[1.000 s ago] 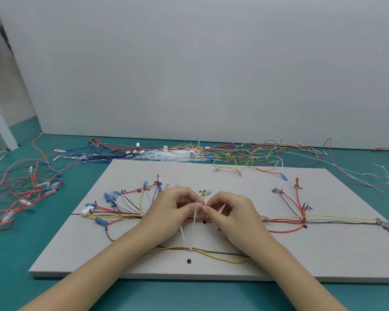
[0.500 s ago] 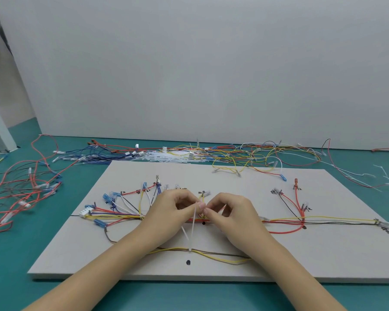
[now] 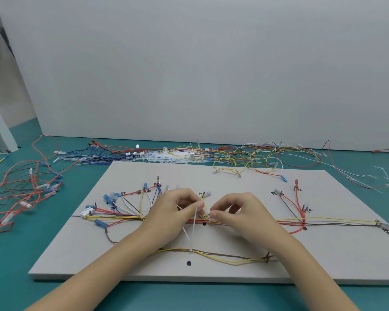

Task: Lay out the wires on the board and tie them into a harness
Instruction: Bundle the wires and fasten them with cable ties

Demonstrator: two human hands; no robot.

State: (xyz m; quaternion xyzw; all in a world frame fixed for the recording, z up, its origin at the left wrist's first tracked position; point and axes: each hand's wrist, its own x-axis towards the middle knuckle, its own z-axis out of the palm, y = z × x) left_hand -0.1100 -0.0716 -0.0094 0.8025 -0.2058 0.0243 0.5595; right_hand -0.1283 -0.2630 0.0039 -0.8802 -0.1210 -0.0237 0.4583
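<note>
under hands (image 3: 177, 212), tie (image 3: 194, 227) loop on wires (image 3: 335, 222) hidden

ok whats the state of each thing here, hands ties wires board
left hand: pinching the white cable tie
right hand: fingers curled, pinching at the main bundle
cable tie: upright, long tail hanging down, not trimmed
main bundle: laid along the board
lower wires: already tied
board: flat on the table
spare wires: loose behind the board
</note>
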